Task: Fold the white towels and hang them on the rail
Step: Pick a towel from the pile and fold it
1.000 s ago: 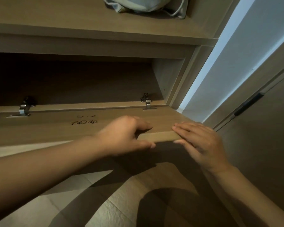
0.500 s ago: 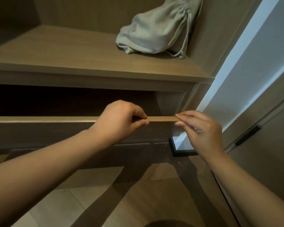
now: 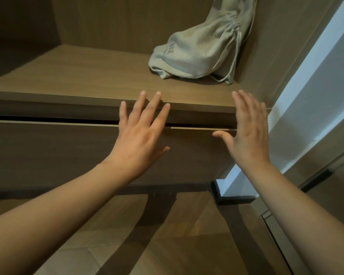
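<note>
A person's left hand (image 3: 139, 139) lies open and flat on a wooden cupboard flap (image 3: 48, 151), fingers spread and reaching up over the front edge of the shelf (image 3: 77, 76) above. The right hand (image 3: 248, 128), also open with straight fingers, is held at the flap's right end; whether it touches the wood cannot be told. A thin dark gap runs along the flap's top edge. No white towel and no rail is in view, and neither hand holds anything. Towels would likely be light, soft and limp, best pinched at two corners of one edge so they hang straight for folding. A grey drawstring bag (image 3: 197, 54) slumps in the shelf's right rear corner. A white wall (image 3: 306, 92) stands just right of the cupboard, above a wood-look floor (image 3: 187, 225).
</note>
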A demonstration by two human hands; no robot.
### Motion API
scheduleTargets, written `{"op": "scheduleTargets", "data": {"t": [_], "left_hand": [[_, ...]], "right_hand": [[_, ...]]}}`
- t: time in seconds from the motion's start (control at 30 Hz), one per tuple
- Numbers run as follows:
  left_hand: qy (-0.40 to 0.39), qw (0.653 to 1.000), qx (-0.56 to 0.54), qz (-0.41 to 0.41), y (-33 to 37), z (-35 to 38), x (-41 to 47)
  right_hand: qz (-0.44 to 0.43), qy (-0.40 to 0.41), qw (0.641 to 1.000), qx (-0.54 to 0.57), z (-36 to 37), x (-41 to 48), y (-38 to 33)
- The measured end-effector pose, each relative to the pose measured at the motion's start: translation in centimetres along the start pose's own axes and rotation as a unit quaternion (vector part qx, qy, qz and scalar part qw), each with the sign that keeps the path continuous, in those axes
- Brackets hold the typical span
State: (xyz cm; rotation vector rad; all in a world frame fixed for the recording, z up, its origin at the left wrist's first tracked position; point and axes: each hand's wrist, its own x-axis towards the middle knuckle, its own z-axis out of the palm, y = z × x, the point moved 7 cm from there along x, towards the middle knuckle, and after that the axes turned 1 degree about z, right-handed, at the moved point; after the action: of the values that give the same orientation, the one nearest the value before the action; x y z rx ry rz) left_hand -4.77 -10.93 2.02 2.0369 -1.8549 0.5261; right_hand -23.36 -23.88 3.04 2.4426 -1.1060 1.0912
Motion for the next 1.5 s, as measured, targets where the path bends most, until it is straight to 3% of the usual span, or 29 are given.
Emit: {"op": "scheduleTargets", "data": {"t": [0.13,0.43,0.9,1.17,1.3,1.5], "left_hand": [[0.001,0.998,0.054,-0.033,-1.7,0.4,0.8],[0.071,0.996,0.038,-0.036,-2.2,0.3,1.7],[0.105,0.993,0.023,-0.054,-3.2,0.7,2.8],[0.053,0.996,0.069,-0.015,-4.7,-0.5,2.5],[0.033,0.994,0.087,-0.049,-8.7,-1.5,1.1],[0.047,0.995,0.06,-0.063,-9.2,-1.3,0.7]], "right_hand": [[0.001,-0.056,0.998,-0.006,1.6,0.9,0.6],[0.021,0.019,0.999,0.029,2.2,1.2,1.1],[0.037,-0.006,0.999,0.005,2.6,0.8,0.1],[0.05,0.006,0.999,-0.009,2.8,0.9,-0.7],[0.051,0.006,0.999,-0.008,2.8,0.9,-0.6],[0.057,0.001,0.998,0.001,3.1,0.9,-0.3]]}}
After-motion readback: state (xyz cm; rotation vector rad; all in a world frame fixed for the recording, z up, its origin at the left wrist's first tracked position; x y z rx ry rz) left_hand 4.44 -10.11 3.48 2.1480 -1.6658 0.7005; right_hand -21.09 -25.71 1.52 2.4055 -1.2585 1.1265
